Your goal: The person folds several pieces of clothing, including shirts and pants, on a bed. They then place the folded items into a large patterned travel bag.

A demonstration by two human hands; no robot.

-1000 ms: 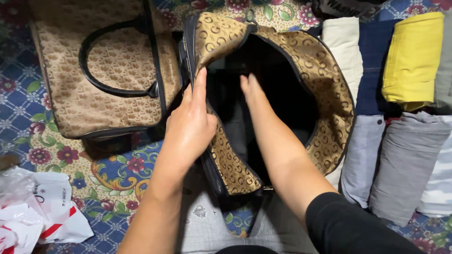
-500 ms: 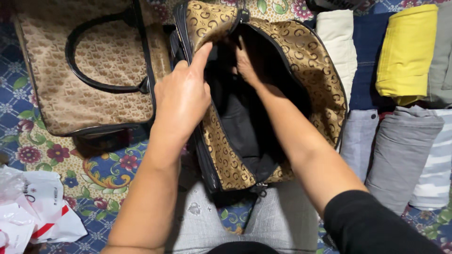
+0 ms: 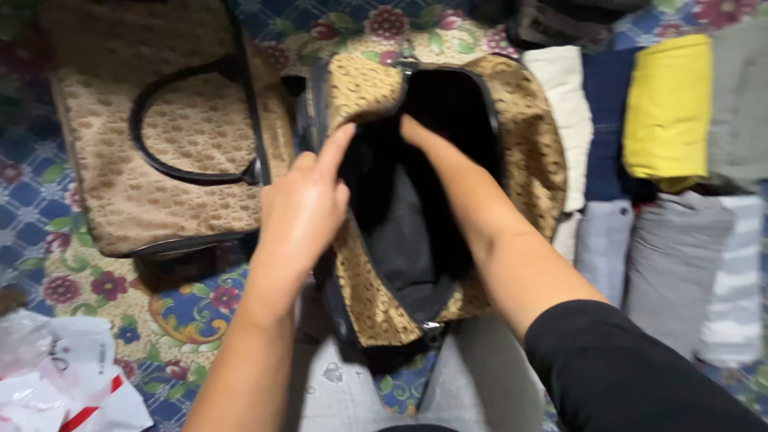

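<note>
A brown patterned bag (image 3: 528, 160) lies open in front of me, its black lining showing. My left hand (image 3: 304, 212) grips the bag's left rim and holds the flap back, forefinger pointing up along the edge. My right hand (image 3: 420, 136) reaches into the opening near its far end; the fingers are hidden in the dark lining, so whether they hold anything cannot be told. The picture is slightly blurred.
A second brown patterned bag (image 3: 160, 168) with black handles lies to the left. Rolled clothes line the right side: a cream roll (image 3: 564, 104), a yellow roll (image 3: 664, 108), grey rolls (image 3: 672, 264). A white plastic bag (image 3: 56, 376) sits at the lower left on a floral cloth (image 3: 200, 308).
My right hand went deeper toward the far end of the bag. My left hand stayed on the rim. The view shifted and blurred.
</note>
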